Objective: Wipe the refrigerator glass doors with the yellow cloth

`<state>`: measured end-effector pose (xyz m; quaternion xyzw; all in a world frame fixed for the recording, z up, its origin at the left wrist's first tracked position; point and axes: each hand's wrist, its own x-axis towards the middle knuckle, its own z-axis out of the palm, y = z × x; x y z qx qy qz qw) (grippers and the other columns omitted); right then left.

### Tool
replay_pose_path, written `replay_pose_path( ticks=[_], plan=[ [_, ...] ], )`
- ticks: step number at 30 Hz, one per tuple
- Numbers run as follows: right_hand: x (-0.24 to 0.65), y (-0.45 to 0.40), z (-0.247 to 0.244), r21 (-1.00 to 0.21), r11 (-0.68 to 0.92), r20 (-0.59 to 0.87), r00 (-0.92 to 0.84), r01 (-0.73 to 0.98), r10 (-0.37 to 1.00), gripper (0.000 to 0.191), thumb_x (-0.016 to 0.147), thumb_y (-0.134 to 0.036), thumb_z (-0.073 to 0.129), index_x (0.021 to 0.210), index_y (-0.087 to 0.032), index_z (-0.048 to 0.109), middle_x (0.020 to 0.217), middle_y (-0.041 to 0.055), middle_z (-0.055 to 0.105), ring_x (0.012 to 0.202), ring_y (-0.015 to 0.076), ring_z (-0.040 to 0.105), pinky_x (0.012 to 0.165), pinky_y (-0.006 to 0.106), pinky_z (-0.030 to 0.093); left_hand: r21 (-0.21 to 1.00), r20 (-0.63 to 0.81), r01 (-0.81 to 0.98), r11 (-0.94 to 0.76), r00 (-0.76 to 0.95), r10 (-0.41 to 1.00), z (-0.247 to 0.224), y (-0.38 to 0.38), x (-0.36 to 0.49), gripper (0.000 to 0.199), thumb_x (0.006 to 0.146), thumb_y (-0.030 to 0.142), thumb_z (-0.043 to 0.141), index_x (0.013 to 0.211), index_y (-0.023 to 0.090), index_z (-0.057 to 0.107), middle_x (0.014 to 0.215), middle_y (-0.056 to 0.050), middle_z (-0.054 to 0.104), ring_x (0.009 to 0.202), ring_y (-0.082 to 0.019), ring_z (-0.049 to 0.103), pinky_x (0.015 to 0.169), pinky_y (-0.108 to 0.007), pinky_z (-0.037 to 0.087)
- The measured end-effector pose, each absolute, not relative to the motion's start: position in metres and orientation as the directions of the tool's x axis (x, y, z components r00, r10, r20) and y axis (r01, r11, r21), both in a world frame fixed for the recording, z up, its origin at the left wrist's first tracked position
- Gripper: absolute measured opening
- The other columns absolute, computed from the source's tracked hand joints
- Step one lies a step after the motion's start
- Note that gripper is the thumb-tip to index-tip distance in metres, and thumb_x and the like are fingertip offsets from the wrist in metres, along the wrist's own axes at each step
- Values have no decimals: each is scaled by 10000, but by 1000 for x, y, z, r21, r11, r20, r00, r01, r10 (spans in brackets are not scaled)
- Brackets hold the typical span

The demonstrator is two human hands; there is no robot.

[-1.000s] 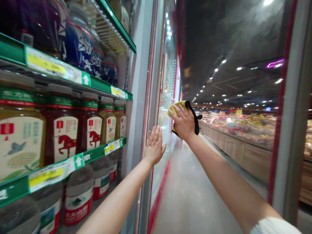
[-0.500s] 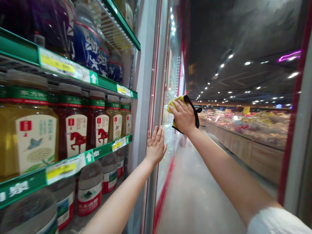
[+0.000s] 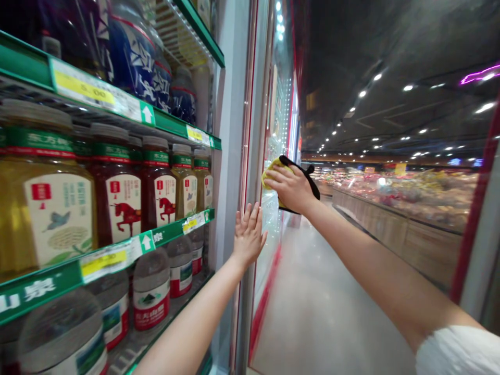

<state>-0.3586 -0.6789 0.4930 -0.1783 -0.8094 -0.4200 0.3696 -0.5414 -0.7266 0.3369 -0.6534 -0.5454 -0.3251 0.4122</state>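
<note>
My right hand (image 3: 292, 186) presses a yellow cleaning cloth (image 3: 273, 170) with black edging against a glass door pane (image 3: 273, 224). Its fingers lie over the cloth, and part of the cloth sticks out behind the hand. Lower and to the left, my left hand (image 3: 249, 237) rests flat, fingers stretched upward, against the metal door frame (image 3: 242, 291) of a drinks cooler. Nothing shows in that hand.
On the left, cooler shelves with green price rails (image 3: 117, 252) hold several tea bottles (image 3: 58, 208), blue-labelled bottles (image 3: 133, 57) and water bottles (image 3: 151, 294). A pale aisle floor (image 3: 312, 312) runs ahead, beside a long wooden display counter (image 3: 383, 224).
My right hand and the cloth have moved slightly left over the glass, nearer the door frame. My left hand keeps its place on the frame while the view shifts a little.
</note>
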Motion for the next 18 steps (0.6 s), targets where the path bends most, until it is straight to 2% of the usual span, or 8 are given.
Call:
replay_pose_path(
  ticks=[2, 4, 10, 18],
  plan=[
    [-369, -674, 505, 448, 568, 834, -552, 690, 14, 323, 1041, -196, 445, 1260, -265, 672, 1499, 32, 602, 1442, 253, 479, 1193, 494, 296, -183, 873, 981, -61, 191, 449, 337, -728, -541, 825, 969, 371, 539, 1647, 119, 142, 1708, -140, 218, 1604, -287, 15, 1300, -577, 50],
    [-378, -671, 502, 411, 563, 855, -517, 717, 34, 346, 1043, -185, 426, 1293, -263, 651, 1524, 41, 577, 1468, 249, 447, 1213, 498, 271, -179, 871, 982, -56, 184, 456, 335, -729, -541, 833, 966, 372, 548, 1646, 114, 142, 1706, -142, 223, 1603, -290, 20, 1302, -571, 52],
    [-380, -671, 448, 477, 596, 795, -607, 646, 22, 360, 1027, -169, 453, 1324, -261, 635, 1527, 25, 574, 1475, 231, 438, 1240, 460, 242, -155, 862, 986, -58, 163, 479, 322, -733, -541, 855, 962, 369, 560, 1644, 92, 124, 1701, -163, 226, 1604, -282, 19, 1306, -559, 64],
    [-368, -686, 395, 503, 672, 688, -722, 543, 68, 396, 996, -159, 501, 1350, -270, 640, 1543, 30, 547, 1412, 246, 523, 1209, 479, 328, -88, 876, 990, -108, 128, 465, 306, -747, -537, 815, 983, 275, 493, 1651, 104, 59, 1706, -183, 210, 1603, -286, 70, 1301, -546, 146]
  ],
)
